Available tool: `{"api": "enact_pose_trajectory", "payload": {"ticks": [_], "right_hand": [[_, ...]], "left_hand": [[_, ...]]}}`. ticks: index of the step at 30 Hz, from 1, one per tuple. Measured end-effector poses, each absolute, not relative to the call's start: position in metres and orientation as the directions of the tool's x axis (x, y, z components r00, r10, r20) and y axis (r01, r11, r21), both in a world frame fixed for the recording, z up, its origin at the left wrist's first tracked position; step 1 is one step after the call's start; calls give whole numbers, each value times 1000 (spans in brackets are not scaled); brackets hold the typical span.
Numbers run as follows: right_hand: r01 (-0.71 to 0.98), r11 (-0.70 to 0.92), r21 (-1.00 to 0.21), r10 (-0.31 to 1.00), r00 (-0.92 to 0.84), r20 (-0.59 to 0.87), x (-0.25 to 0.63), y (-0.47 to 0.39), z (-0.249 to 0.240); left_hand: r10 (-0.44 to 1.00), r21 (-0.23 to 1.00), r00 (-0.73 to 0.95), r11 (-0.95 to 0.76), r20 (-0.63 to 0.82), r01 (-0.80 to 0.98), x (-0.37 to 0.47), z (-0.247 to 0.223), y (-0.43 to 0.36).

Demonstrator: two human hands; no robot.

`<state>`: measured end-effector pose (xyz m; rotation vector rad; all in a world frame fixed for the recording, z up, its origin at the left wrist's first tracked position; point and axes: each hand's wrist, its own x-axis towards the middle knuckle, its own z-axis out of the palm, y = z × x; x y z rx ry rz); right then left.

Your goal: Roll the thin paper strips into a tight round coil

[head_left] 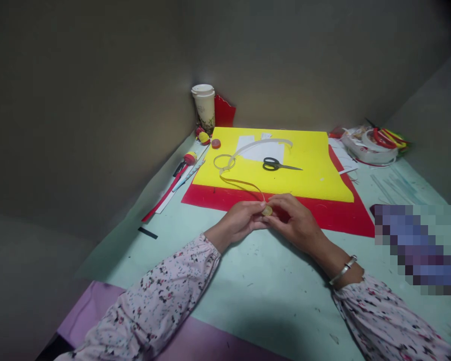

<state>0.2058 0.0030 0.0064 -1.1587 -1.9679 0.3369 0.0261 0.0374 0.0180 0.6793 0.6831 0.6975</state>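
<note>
A small, tightly wound yellow paper coil sits between the fingertips of both hands, just in front of the red sheet. My left hand is closed on its left side with the thumb on top. From the right, the thumb and fingers of my right hand pinch the same coil. A narrow paper strip runs from the coil back over the yellow sheets. There it meets a loose loop and a pale curved strip. Black-handled scissors lie on the yellow sheets, beyond the hands.
Red sheet lies under the yellow stack. A lidded cup stands in the back corner. Red and white strips lie at left, beside a red-yellow roll. Strip rolls sit back right; a pixelated object lies right.
</note>
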Motion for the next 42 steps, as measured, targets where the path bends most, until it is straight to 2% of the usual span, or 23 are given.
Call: {"api": "enact_pose_trajectory", "payload": {"ticks": [11,18,32,42], "right_hand": [[596,565,-571,814,-286,506,207,2,8],[604,523,-601,840,-244,485,203,4,7],[466,422,-778,906,-224,358,207,4,9],[512,430,-744,897,-150,415,206,5,5]], "left_hand": [[739,741,596,584,-314,-333,25,16,38],[745,755,604,561,-282,-339,26,16,38],[723,759,623,576,-298,-305,24,16,39],[738,749,592,582,-324,-317,26,20,37]]}}
